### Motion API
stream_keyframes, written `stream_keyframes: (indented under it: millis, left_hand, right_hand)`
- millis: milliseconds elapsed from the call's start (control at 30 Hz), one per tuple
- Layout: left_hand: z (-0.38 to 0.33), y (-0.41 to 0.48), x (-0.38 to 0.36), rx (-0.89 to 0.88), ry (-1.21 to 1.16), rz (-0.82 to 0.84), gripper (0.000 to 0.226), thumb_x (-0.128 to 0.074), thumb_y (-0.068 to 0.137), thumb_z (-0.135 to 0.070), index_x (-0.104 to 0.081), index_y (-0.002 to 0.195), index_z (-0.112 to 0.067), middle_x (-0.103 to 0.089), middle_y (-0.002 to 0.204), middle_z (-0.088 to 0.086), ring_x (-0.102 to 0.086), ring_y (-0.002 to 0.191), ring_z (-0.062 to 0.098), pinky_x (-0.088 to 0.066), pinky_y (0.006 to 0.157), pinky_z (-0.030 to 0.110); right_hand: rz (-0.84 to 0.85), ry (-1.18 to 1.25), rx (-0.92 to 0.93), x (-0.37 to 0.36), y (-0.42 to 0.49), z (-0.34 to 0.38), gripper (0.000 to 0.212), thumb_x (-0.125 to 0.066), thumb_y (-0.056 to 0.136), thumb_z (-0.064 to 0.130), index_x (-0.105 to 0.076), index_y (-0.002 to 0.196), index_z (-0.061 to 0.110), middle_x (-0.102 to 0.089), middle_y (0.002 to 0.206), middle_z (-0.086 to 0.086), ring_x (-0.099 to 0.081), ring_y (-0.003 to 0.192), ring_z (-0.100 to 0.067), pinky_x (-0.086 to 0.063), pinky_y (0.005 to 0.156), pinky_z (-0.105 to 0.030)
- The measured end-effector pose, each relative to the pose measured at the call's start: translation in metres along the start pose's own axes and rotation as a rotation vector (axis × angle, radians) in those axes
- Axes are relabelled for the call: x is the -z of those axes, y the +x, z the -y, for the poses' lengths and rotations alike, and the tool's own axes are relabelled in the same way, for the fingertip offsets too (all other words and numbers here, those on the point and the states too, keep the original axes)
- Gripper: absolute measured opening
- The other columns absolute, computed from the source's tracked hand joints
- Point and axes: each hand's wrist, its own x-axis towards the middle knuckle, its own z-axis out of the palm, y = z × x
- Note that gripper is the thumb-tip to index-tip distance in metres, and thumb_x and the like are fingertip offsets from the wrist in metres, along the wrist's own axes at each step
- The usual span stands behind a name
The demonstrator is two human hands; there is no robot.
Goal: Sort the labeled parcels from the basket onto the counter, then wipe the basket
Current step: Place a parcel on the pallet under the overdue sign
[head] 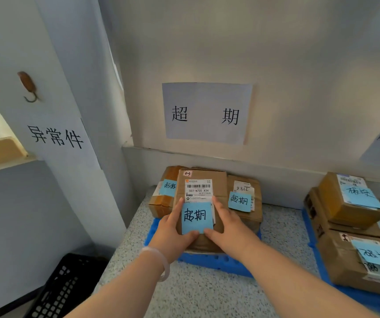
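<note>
Cardboard parcel (201,198), brown, with barcode label and blue sticky note (197,217) reading 超期: lies on a blue mat (219,262) on the speckled counter (207,292), beneath the wall sign (207,113) 超期. Left hand (173,235) and right hand (228,228) grasp its two sides, thumbs on top. Two more noted parcels sit just behind. Black basket (67,288): on the floor, lower left.

Parcel-sorting room: labeled parcels (201,203) under wall signs (207,113) (handwritten category notes).
</note>
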Motion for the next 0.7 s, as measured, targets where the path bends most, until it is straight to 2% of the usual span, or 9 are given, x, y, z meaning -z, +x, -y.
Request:
stream_keyframes:
  millis: [67, 100, 233, 433, 533, 700]
  left_hand:
    - [0.005, 0.018, 0.015, -0.006, 0.008, 0.016, 0.096, -0.073, 0.074, -0.05, 0.003, 0.119, -0.087, -0.044, 0.138, -0.005, -0.054, 0.119, 0.015, -0.053, 0.098, 0.04]
    - [0.007, 0.026, 0.022, -0.007, 0.015, 0.031, 0.097, -0.074, 0.076, -0.049, 0.003, 0.124, -0.085, -0.043, 0.139, -0.005, -0.054, 0.119, 0.016, -0.054, 0.098, 0.041]
    - [0.01, 0.06, 0.044, -0.014, 0.006, 0.053, 0.098, -0.075, 0.081, -0.044, -0.003, 0.142, -0.069, -0.044, 0.143, -0.004, -0.054, 0.12, 0.017, -0.053, 0.099, 0.041]
    - [0.015, 0.108, 0.074, -0.035, -0.014, 0.054, 0.097, -0.076, 0.084, -0.039, -0.007, 0.151, -0.053, -0.049, 0.136, -0.003, -0.055, 0.117, 0.015, -0.052, 0.1, 0.039]
    - [0.024, 0.129, 0.093, -0.017, -0.001, 0.048, 0.098, -0.076, 0.082, -0.042, -0.01, 0.153, -0.049, -0.047, 0.137, -0.001, -0.055, 0.116, 0.014, -0.052, 0.1, 0.037]
    - [0.039, 0.155, 0.111, 0.041, 0.006, 0.055, 0.094, -0.074, 0.085, -0.038, -0.012, 0.155, -0.044, -0.047, 0.137, -0.002, -0.055, 0.112, 0.013, -0.048, 0.08, 0.019]
  right_hand:
    - [-0.011, -0.012, -0.008, -0.005, 0.016, 0.013, 0.09, -0.06, 0.09, 0.052, 0.008, 0.149, 0.055, -0.024, 0.156, 0.003, -0.038, 0.134, -0.017, -0.044, 0.103, -0.034]
    - [-0.02, -0.018, -0.013, -0.007, 0.024, 0.019, 0.089, -0.059, 0.09, 0.053, 0.008, 0.149, 0.055, -0.024, 0.156, 0.004, -0.038, 0.134, -0.017, -0.045, 0.103, -0.035]
    - [-0.06, -0.037, -0.047, -0.011, 0.052, 0.036, 0.084, -0.054, 0.09, 0.057, 0.007, 0.149, 0.055, -0.026, 0.155, 0.002, -0.038, 0.135, -0.02, -0.043, 0.106, -0.041]
    - [-0.081, -0.081, -0.044, -0.005, 0.092, 0.064, 0.079, -0.05, 0.093, 0.058, 0.003, 0.15, 0.053, -0.03, 0.151, 0.003, -0.044, 0.128, -0.018, -0.047, 0.096, -0.034]
    - [-0.06, -0.074, -0.063, -0.012, 0.114, 0.079, 0.078, -0.049, 0.091, 0.061, 0.003, 0.149, 0.054, -0.034, 0.148, 0.002, -0.049, 0.122, -0.018, -0.051, 0.094, -0.037]
    - [-0.01, -0.035, -0.115, -0.026, 0.148, 0.099, 0.077, -0.051, 0.091, 0.059, 0.0, 0.148, 0.055, -0.038, 0.141, -0.001, -0.051, 0.116, -0.021, -0.05, 0.097, -0.044]
